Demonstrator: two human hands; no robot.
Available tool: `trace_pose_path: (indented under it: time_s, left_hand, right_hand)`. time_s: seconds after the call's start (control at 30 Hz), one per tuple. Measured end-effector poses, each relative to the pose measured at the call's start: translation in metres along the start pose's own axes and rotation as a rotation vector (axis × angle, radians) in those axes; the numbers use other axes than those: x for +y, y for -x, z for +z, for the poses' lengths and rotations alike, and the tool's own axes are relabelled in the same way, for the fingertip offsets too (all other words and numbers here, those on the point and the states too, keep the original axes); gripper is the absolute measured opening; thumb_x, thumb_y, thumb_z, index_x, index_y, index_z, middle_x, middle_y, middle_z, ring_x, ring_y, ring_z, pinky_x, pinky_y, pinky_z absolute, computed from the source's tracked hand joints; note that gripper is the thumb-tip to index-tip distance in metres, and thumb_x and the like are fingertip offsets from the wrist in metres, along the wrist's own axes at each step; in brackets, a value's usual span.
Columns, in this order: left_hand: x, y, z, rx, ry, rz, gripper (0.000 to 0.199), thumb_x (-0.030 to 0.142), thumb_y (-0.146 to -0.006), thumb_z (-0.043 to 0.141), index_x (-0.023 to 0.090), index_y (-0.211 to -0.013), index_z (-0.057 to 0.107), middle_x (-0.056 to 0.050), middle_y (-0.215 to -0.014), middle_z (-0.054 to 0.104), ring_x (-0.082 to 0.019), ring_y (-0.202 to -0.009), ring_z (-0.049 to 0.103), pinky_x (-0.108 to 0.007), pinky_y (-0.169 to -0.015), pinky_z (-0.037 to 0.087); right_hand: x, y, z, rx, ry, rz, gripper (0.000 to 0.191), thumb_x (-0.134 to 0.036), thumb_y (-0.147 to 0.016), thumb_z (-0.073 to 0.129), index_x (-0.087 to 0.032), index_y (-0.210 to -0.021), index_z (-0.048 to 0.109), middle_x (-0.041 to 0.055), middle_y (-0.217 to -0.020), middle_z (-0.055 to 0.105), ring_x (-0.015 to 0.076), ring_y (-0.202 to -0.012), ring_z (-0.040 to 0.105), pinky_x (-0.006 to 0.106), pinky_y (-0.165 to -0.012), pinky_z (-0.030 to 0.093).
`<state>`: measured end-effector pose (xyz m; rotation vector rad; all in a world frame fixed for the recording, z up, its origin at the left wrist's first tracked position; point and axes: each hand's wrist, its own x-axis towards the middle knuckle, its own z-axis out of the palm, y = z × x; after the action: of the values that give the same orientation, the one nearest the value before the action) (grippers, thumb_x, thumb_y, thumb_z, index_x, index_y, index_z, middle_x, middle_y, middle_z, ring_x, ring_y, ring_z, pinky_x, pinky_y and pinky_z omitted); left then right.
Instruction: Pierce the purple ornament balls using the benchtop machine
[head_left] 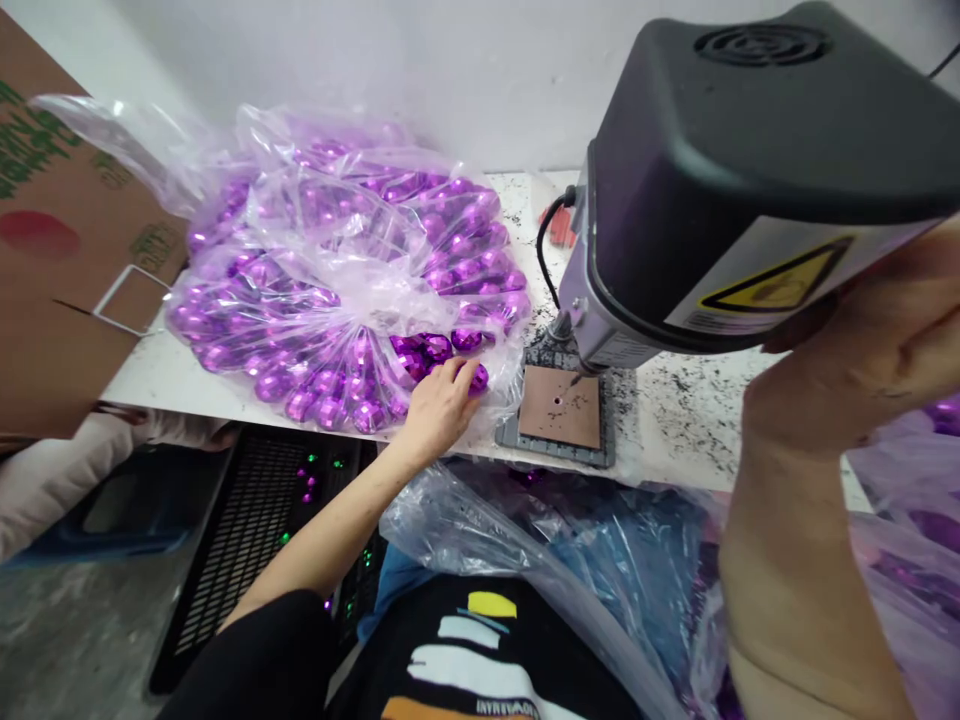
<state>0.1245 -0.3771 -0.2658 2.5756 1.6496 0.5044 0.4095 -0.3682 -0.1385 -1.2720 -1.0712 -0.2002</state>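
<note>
My left hand (442, 405) is at the mouth of a clear plastic bag (352, 280) full of shiny purple faceted balls. Its fingers are closed around one purple faceted ball (478, 378), which shows past the fingertips. More loose balls (436, 347) lie at the opening just beyond. My right hand (877, 340) is raised against the right side of a black bench drill press (720, 180); the machine hides its fingers. Under the drill head, a brown square plate (559, 408) with a small hole lies on the dark metal base (607, 455).
Dark shavings (682, 400) litter the white table. A cardboard box (75, 230) stands at the left, with another person's sleeve (67, 480) below it. A black crate (247, 520) holds small green and purple pieces. Clear plastic (510, 560) covers my lap; more bagged purple items (915, 560) are at the right.
</note>
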Motion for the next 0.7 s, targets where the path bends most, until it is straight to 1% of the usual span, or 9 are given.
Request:
trace_pose_path:
  time_s: [0.1,0.17,0.23,0.3,0.4,0.47,0.53,0.6,0.7]
  left_hand:
    - [0.001,-0.017,0.009,-0.119,-0.060,-0.099,0.047,0.028,-0.090,0.066,0.017,-0.134,0.052,-0.016,-0.123,0.060,-0.031,-0.109,0.062,-0.043,-0.090,0.052]
    - [-0.004,-0.021,0.003,-0.105,0.045,-0.172,0.049,0.029,-0.089,0.068,0.018,-0.134,0.053,-0.015,-0.123,0.059,-0.030,-0.108,0.063,-0.042,-0.089,0.053]
    - [-0.006,-0.021,-0.008,-0.020,0.292,-0.227,0.052,0.034,-0.088,0.068,0.021,-0.136,0.052,-0.013,-0.125,0.058,-0.028,-0.109,0.063,-0.041,-0.089,0.053]
    - [-0.003,-0.020,-0.021,0.007,0.671,-0.265,0.053,0.042,-0.090,0.065,0.023,-0.137,0.051,-0.011,-0.122,0.060,-0.024,-0.101,0.066,-0.037,-0.082,0.056]
    - [0.015,-0.021,-0.024,-0.203,1.230,-0.345,0.052,0.051,-0.090,0.061,0.021,-0.131,0.052,-0.008,-0.106,0.066,-0.018,-0.078,0.068,-0.030,-0.063,0.056]
    - [0.031,-0.026,-0.015,-0.349,1.415,-0.426,0.052,0.054,-0.086,0.064,0.018,-0.123,0.055,-0.005,-0.092,0.066,-0.014,-0.065,0.066,-0.025,-0.053,0.051]
    - [0.043,-0.033,0.001,-0.392,1.448,-0.480,0.052,0.055,-0.083,0.068,0.016,-0.116,0.058,-0.001,-0.078,0.063,-0.010,-0.057,0.061,-0.019,-0.046,0.042]
    - [0.052,-0.040,0.015,-0.365,1.394,-0.475,0.050,0.054,-0.082,0.069,0.016,-0.114,0.059,0.001,-0.076,0.061,-0.007,-0.053,0.055,-0.017,-0.043,0.035]
    - [0.058,-0.046,0.027,-0.296,1.241,-0.394,0.044,0.050,-0.087,0.066,0.017,-0.116,0.060,-0.001,-0.087,0.065,-0.007,-0.057,0.054,-0.019,-0.049,0.041]
  right_hand:
    - [-0.010,-0.009,0.004,-0.060,-0.051,-0.096,0.066,-0.075,-0.083,0.035,-0.012,-0.079,0.055,-0.0043,-0.064,0.045,-0.0013,-0.055,0.049,0.021,-0.050,0.024]
    - [-0.013,-0.014,0.007,-0.046,-0.010,-0.101,0.068,-0.077,-0.080,0.033,-0.013,-0.075,0.053,-0.0042,-0.064,0.043,-0.0001,-0.061,0.053,0.021,-0.052,0.025]
    - [-0.014,-0.017,0.009,-0.018,0.020,-0.097,0.070,-0.079,-0.078,0.032,-0.012,-0.072,0.051,-0.0037,-0.064,0.041,0.0000,-0.064,0.051,0.020,-0.053,0.025]
    - [-0.014,-0.019,0.012,-0.019,0.009,-0.077,0.072,-0.080,-0.077,0.031,-0.011,-0.071,0.050,-0.0034,-0.064,0.039,-0.0007,-0.061,0.046,0.019,-0.052,0.024]
    - [-0.011,-0.022,0.015,-0.039,-0.026,-0.058,0.071,-0.081,-0.074,0.032,-0.011,-0.070,0.046,-0.0039,-0.063,0.035,-0.0016,-0.058,0.042,0.019,-0.052,0.023]
    - [-0.009,-0.024,0.017,-0.062,-0.050,-0.054,0.069,-0.079,-0.075,0.034,-0.012,-0.069,0.044,-0.0044,-0.063,0.032,-0.0020,-0.057,0.041,0.019,-0.053,0.023]
    - [-0.006,-0.025,0.018,-0.074,-0.063,-0.070,0.066,-0.076,-0.078,0.034,-0.011,-0.069,0.043,-0.0044,-0.063,0.031,-0.0019,-0.058,0.042,0.019,-0.054,0.022]
    - [-0.004,-0.026,0.018,-0.070,-0.061,-0.111,0.064,-0.073,-0.082,0.035,-0.011,-0.070,0.043,-0.0042,-0.063,0.031,-0.0017,-0.058,0.041,0.019,-0.055,0.021]
    - [-0.001,-0.027,0.017,-0.095,-0.053,-0.152,0.062,-0.071,-0.086,0.033,-0.011,-0.071,0.042,-0.0047,-0.061,0.031,-0.0028,-0.054,0.035,0.018,-0.055,0.022]
